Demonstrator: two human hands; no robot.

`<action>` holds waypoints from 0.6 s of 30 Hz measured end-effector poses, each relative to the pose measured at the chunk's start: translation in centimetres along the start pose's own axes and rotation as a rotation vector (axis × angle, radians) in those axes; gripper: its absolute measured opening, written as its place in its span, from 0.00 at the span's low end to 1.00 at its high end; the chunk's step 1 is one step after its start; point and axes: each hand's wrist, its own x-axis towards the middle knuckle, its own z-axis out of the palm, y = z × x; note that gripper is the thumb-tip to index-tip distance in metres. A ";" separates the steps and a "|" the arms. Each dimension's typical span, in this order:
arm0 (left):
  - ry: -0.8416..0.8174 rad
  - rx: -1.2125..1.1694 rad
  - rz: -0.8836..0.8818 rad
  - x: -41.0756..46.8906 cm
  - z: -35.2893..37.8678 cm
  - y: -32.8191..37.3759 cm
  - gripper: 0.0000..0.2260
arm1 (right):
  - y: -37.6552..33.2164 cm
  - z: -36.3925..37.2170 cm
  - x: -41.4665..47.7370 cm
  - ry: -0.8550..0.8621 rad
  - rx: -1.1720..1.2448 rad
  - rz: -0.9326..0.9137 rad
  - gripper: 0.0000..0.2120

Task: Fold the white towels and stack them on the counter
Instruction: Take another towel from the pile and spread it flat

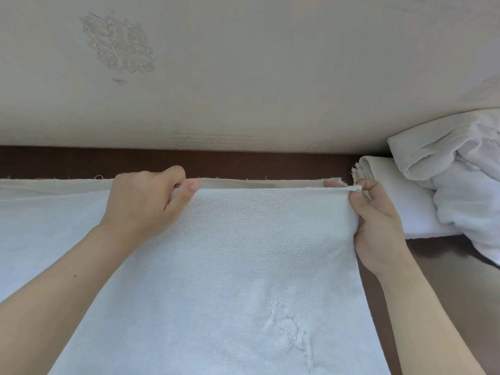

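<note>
I have both grips on the far edge of the white towel [230, 266]. The left grip [146, 201] is curled over that edge with the thumb lying flat on top, pinching the cloth against the fingers underneath. The right grip [376, 220] holds the towel's far right corner, thumb and fingers closed narrowly on it, and a small tab of hem pokes out just past the fingertips. The edge runs nearly straight and level between the two grips. From there the towel spreads flat toward me, between my forearms, and lies on the dark brown table [270, 163].

More white cloth reaches out past the left grip and under that forearm. I cannot tell whether it is a lower layer of the same towel. Just beyond both grips, a cream strip [54, 182] with loose threads shows along the far edge.

Just past the right grip lies a folded towel [392, 201], close to the knuckles. I cannot tell whether it touches them. Farther out on that side, a crumpled pile [460, 185] of white towels rests partly on the folded one.

Beyond both grips, behind a band of bare table, rises a pale beige wall [270, 77]. It carries a faint ornament [119, 44] above and past the left grip.
</note>
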 end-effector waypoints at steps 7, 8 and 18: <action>-0.039 0.023 -0.023 -0.1 0.7 -0.2 0.28 | 0.2 0.0 1.9 0.016 -0.074 0.009 0.15; -0.042 0.027 -0.025 -0.1 0.7 -0.2 0.28 | 0.3 -0.2 2.1 0.009 -0.091 -0.004 0.14; -0.098 0.059 -0.100 1.3 1.4 -0.6 0.32 | 0.6 -0.1 2.7 0.172 -0.275 -0.137 0.17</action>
